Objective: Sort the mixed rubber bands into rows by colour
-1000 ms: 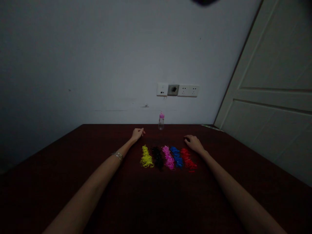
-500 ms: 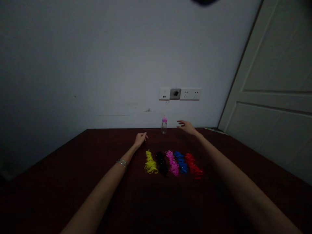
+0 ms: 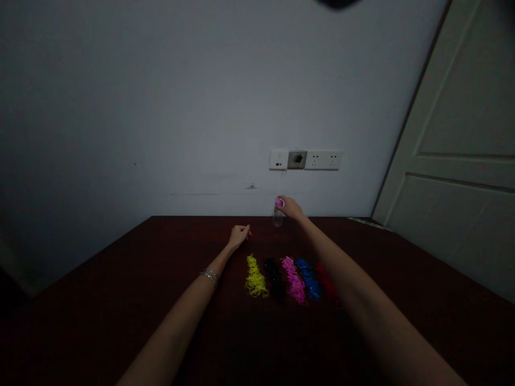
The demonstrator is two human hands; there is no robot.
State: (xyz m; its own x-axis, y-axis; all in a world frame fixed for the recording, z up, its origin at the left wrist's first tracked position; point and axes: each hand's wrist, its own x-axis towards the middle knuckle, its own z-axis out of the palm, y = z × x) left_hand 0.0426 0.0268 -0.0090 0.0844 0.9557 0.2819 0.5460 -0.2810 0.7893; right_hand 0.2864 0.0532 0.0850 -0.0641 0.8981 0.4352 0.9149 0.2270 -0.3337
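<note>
At the back of the dark red table stands a clear bottle [image 3: 277, 219] with a pink top. My right hand [image 3: 290, 207] has its fingers wrapped round that pink top. To the left, my left hand [image 3: 239, 235] rests on the table with its fingers curled; whether anything is inside them is too small to tell. Nearer to me lie piles of thin bands in a row: yellow [image 3: 256, 279], black [image 3: 276, 279], pink [image 3: 294, 281], blue [image 3: 309, 279] and red [image 3: 326, 281]. My right forearm partly covers the red pile.
The table [image 3: 161, 252] meets a grey wall behind. Sockets [image 3: 323, 160] and a switch plate [image 3: 297, 160] are on the wall above the bottle. A pale panelled door [image 3: 454, 214] stands at the right. A flat strip [image 3: 370, 223] lies at the back right edge.
My right hand has moved left and closed on the top of the bottle. My right forearm now overlaps the red pile. The whole view has shifted slightly.
</note>
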